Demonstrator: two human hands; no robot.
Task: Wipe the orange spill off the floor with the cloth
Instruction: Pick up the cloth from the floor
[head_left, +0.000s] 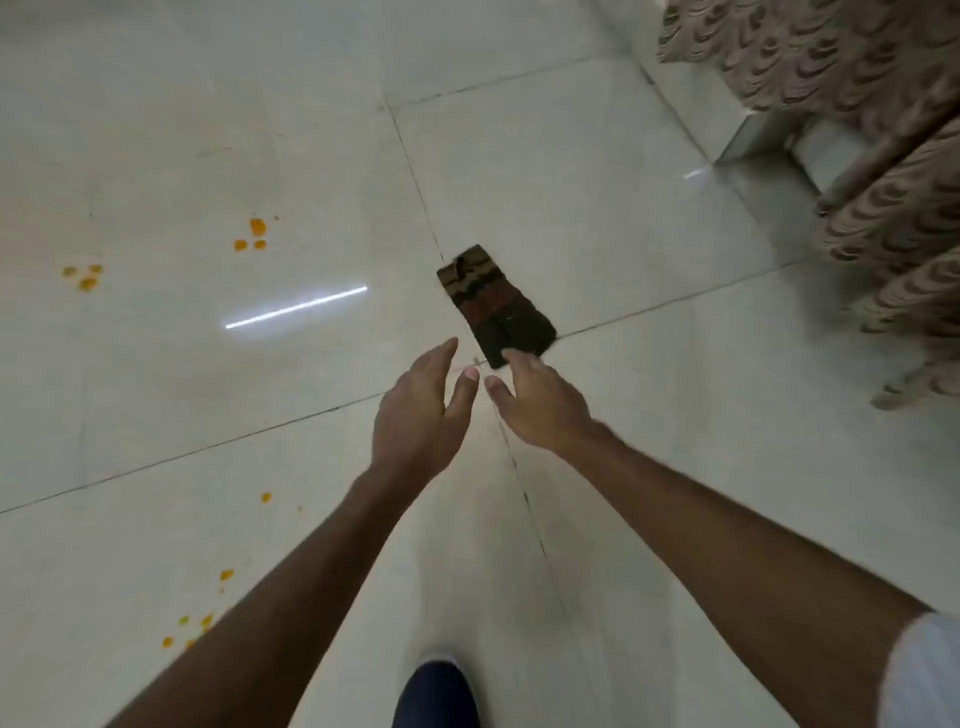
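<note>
A folded dark cloth (493, 304) with brown and green stripes lies on the pale tiled floor (597, 218) near the middle of the view. My right hand (537, 400) reaches toward its near end with relaxed fingers, the fingertips at the cloth's edge; whether they touch it is unclear. My left hand (423, 410) hovers just left of it, fingers straight, holding nothing. Orange spill spots (252, 236) dot the floor to the left, with more orange drops (85, 278) farther left and orange specks (200, 618) near my left forearm.
A patterned curtain (857, 156) hangs at the upper right beside a white wall corner (748, 135). My dark trouser leg (436, 696) shows at the bottom centre. A bright light reflection (296, 307) streaks the tile.
</note>
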